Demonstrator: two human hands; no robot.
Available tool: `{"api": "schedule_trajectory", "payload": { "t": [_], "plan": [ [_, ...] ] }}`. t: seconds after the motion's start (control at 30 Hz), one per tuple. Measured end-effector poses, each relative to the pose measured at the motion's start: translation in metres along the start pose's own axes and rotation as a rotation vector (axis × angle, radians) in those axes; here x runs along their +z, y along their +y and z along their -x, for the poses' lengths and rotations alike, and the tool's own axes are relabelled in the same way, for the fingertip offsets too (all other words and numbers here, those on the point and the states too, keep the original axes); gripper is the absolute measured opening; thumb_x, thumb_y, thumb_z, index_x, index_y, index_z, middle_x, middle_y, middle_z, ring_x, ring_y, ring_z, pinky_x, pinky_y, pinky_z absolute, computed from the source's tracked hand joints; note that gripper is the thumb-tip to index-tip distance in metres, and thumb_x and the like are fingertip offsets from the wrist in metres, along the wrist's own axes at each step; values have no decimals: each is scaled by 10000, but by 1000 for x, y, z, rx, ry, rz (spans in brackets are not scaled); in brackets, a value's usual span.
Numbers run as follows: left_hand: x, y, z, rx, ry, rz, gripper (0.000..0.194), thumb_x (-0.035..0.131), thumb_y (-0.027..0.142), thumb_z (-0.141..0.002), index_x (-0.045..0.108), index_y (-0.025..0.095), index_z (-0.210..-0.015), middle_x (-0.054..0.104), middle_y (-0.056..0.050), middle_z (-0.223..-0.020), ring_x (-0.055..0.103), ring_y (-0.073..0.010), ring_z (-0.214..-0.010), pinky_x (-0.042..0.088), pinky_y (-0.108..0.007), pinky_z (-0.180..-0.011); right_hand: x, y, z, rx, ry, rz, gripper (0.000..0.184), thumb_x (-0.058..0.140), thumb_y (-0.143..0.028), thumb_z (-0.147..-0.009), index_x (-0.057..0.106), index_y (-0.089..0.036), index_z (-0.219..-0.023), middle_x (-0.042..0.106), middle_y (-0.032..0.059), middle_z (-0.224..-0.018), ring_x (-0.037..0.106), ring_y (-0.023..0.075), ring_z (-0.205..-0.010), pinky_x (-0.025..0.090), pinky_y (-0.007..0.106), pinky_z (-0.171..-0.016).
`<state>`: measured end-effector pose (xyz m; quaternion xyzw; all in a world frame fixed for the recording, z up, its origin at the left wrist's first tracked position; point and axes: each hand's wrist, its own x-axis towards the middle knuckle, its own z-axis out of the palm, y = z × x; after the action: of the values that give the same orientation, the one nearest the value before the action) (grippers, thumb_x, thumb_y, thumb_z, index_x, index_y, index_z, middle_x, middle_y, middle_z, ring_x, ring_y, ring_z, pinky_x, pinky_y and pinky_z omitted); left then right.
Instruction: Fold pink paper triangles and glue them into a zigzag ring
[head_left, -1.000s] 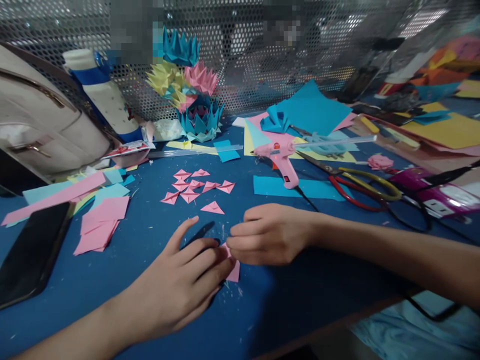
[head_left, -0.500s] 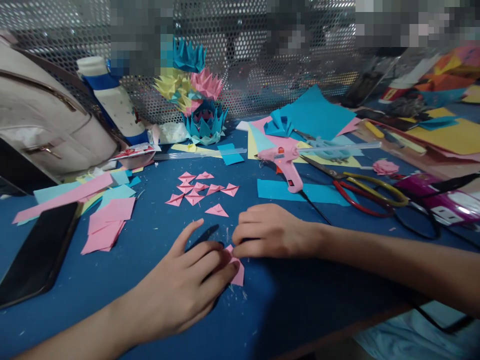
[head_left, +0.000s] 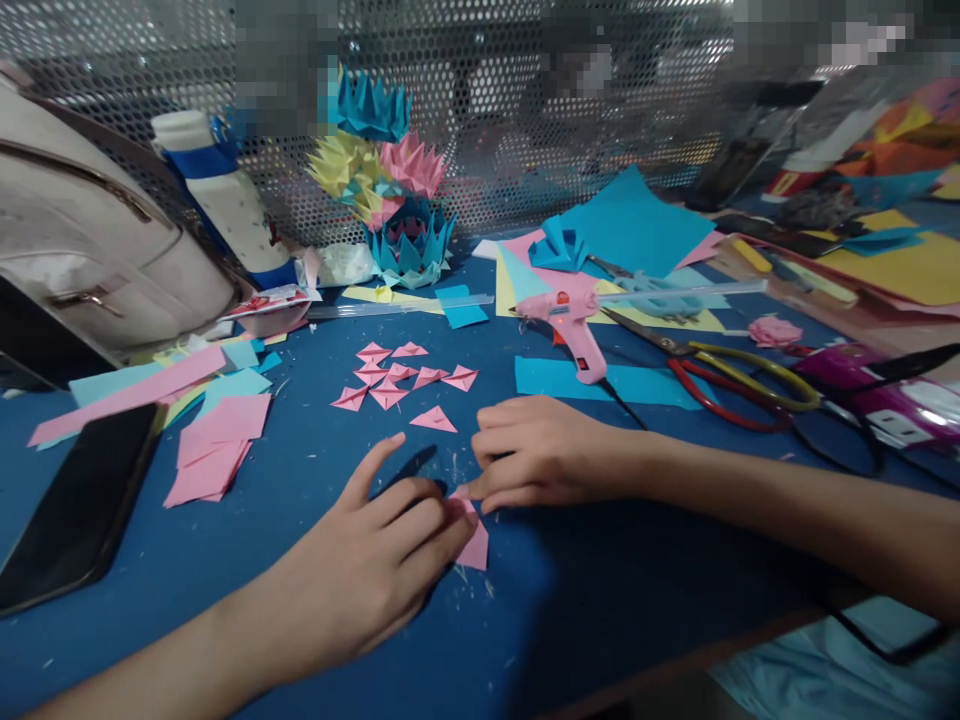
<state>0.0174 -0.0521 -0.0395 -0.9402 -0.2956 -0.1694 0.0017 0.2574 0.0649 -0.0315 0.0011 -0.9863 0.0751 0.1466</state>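
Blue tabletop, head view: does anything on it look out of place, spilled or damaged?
Mildly: one pink folded paper triangle lies apart, nearer the left hand, while the similar pink pieces cluster together. Pale marks dot the tabletop; scratches or scraps, I cannot tell. No spill shows.

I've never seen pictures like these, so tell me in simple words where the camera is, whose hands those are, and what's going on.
There's no machine here. The camera is worn on a person's head, looking forward and down at their own bare hands. The left hand rests its fingers on a small piece of pink paper, and the right hand reaches its upper end. Whether either pinches it is hard to tell. On the blue table, just beyond, lie folded pink triangles. A pink glue gun and scissors lie toward the right; a dark phone lies on the left.
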Motion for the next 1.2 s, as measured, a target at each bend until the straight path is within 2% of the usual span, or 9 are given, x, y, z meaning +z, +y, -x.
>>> {"api": "schedule_trajectory", "payload": {
  "t": [0.2,0.43,0.6,0.73,0.87,0.93,1.0,1.07,1.2],
  "plan": [
    [-6,-3,-1,17,-38,22,359,520,172,-971,589,168,-1323,686,-64,-1076,596,-217,-1102,62,-574,-1238,-1,-6,2,-130,-4,23,325,454,-409,-1035,715,-230,-960,585,5,-757,431,154,-673,267,326,-593],
    [-5,-6,-2,-4,-17,67,338,451,110,-992,601,144,-1293,691,-65,-1007,627,-197,-1045,143,-596,-1214,-9,-12,0,-187,-1,-43,343,444,-362,-1038,695,-196,-872,547,1,-667,428,157,-637,269,336,-579],
    [-3,-7,-4,43,99,4,234,474,165,-1022,664,141,-1156,722,-32,-934,662,-158,-984,126,-536,-1235,-8,-16,-1,-205,14,-68,386,418,-359,-1046,687,-189,-828,560,4,-661,420,158,-631,273,338,-579],
    [-4,-7,-5,117,147,-63,321,375,100,-1032,695,116,-1058,745,-48,-917,674,-155,-971,198,-478,-1232,-1,-14,2,-96,64,-212,366,460,-383,-1037,707,-198,-841,623,12,-715,478,145,-669,314,311,-605],
    [-2,-7,-7,121,218,-59,294,414,105,-1024,704,122,-981,755,-56,-994,664,-172,-1009,232,-490,-1213,3,-10,2,149,200,-419,278,503,-289,-1023,729,-166,-919,695,54,-868,566,140,-812,415,267,-740],
    [-2,-8,-9,48,246,12,258,465,126,-1016,707,178,-941,742,-27,-1065,642,-163,-1041,212,-509,-1212,2,-9,2,257,227,-459,233,530,-273,-1008,727,-152,-976,704,71,-921,575,152,-863,433,278,-794],
    [-3,-7,-13,-61,226,110,249,503,132,-1000,713,238,-918,703,-12,-1148,608,-165,-1095,215,-537,-1197,1,-11,0,299,188,-494,195,581,-287,-981,721,-151,-1002,706,67,-935,574,157,-879,436,282,-806],
    [-5,-6,-17,-160,185,226,272,513,114,-981,721,259,-881,647,-32,-1216,563,-187,-1167,295,-535,-1153,1,-14,-1,297,139,-537,167,623,-288,-954,716,-155,-995,696,47,-895,574,153,-865,433,270,-786],
    [-9,-3,-25,-283,112,442,302,482,92,-975,707,209,-812,553,-83,-1290,500,-211,-1261,453,-416,-1052,4,-24,-3,358,127,-596,113,619,-239,-931,695,-156,-924,638,9,-795,551,116,-741,395,227,-668]
  ]
}}
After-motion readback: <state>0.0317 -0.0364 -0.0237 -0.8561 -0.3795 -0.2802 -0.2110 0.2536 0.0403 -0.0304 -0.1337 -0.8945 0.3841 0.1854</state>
